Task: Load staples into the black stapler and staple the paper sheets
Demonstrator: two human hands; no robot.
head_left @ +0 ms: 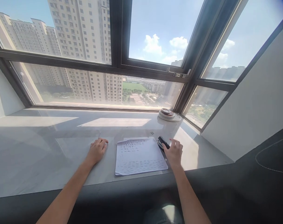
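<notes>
My right hand [175,153] is on a black stapler [163,142] at the right edge of some paper sheets [141,157]. Its thumb lies against the stapler and the fingers curve past the far side. The stapler's lower part reaches the sheets' right edge. Handwriting covers the top of the upper sheet, with rows of dashed lines lower down. To the left of the paper, my left hand [97,151] rests palm down on the sill, apart from the sheets. A thin stick-like thing [99,135] shows just beyond its fingers; its kind is unclear.
A pale, glossy windowsill [38,155] carries everything, its front edge near my forearms. A small dark piece [152,133] lies behind the paper. Stacked round plates or mats [166,115] stand in the back right corner, by the dark window frame [152,73].
</notes>
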